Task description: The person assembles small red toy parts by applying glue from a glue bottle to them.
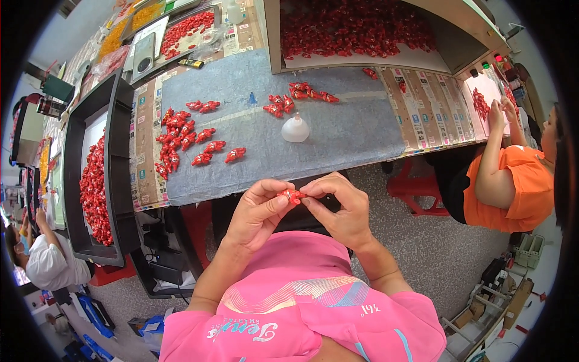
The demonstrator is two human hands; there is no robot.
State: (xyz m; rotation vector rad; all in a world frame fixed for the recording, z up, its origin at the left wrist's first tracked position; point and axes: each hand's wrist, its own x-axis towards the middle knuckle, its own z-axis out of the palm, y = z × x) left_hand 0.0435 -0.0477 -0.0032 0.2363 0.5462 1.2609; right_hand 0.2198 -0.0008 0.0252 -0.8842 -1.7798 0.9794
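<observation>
A small red plastic figure [292,196] is pinched between my two hands, just off the table's near edge. My left hand [260,209] grips one end of it with thumb and fingertips. The thumb and forefinger of my right hand [339,203] close on its other end; whether they also hold a smaller piece is too small to tell. On the blue-grey mat [338,133] ahead lies a heap of like red figures [176,136], with a few more [301,92] farther back. A white squeeze bottle with a thin tip [295,128] stands on the mat.
A black tray [111,175] of red pieces sits at the left. A bin [386,60] full of red pieces stands at the back. A phone [143,56] lies at the back left. A person in orange [512,187] works at the right; another in white [51,262] at the left.
</observation>
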